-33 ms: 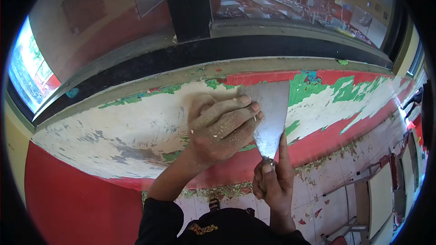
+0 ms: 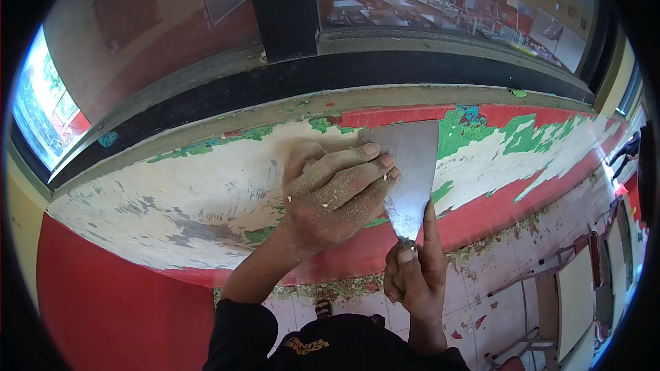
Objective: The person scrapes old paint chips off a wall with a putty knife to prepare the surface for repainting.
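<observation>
A wide metal scraper (image 2: pixel 414 165) lies flat against a wall band (image 2: pixel 172 185) under a window, its blade edge up at the red and green paint. My right hand (image 2: pixel 416 278) grips its handle from below, index finger stretched up along the blade. My left hand (image 2: pixel 333 196), dusted with pale paint flakes, presses its fingers across the blade's left side. Left of the scraper the wall shows bare cream and grey plaster. To the right, patches of green paint (image 2: pixel 481 134) and red paint still cling.
A black window sill (image 2: pixel 344 69) and upright frame post (image 2: pixel 282 7) run above the wall, with glass reflecting a room. Paint chips (image 2: pixel 344 288) litter the tiled floor at the wall's foot. A desk with metal legs (image 2: pixel 574 295) stands at right. Another person (image 2: pixel 625 148) stands far right.
</observation>
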Demonstrator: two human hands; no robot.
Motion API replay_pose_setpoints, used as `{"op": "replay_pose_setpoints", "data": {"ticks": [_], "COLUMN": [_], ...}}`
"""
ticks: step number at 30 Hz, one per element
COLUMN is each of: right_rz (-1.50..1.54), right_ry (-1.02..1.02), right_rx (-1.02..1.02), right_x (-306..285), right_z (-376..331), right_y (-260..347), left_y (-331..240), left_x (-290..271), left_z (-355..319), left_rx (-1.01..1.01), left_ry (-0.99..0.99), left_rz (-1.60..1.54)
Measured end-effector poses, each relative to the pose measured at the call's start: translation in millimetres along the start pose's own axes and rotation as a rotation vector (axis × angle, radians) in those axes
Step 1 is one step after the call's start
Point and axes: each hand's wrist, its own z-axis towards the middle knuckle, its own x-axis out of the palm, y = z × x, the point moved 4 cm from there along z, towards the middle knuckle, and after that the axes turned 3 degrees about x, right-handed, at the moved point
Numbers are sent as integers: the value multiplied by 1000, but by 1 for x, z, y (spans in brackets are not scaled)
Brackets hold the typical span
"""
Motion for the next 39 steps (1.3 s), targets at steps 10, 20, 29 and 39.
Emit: {"op": "replay_pose_setpoints", "data": {"ticks": [10, 20, 29, 39], "right_rz": [-130, 8, 35, 10], "right_ry": [-54, -25, -22, -55], "right_rx": [-102, 32, 31, 0], "right_x": [7, -8, -7, -4], "right_z": [8, -8, -11, -1], "right_y": [8, -5, -7, -8], "left_y": [5, -6, -4, -2], "left_x": [-3, 5, 12, 14], "left_z": [10, -6, -10, -4], "left_rx": [-13, 5, 14, 49], "left_ry": [-61, 18, 0, 2], "left_rz": [33, -33, -74, -52]}}
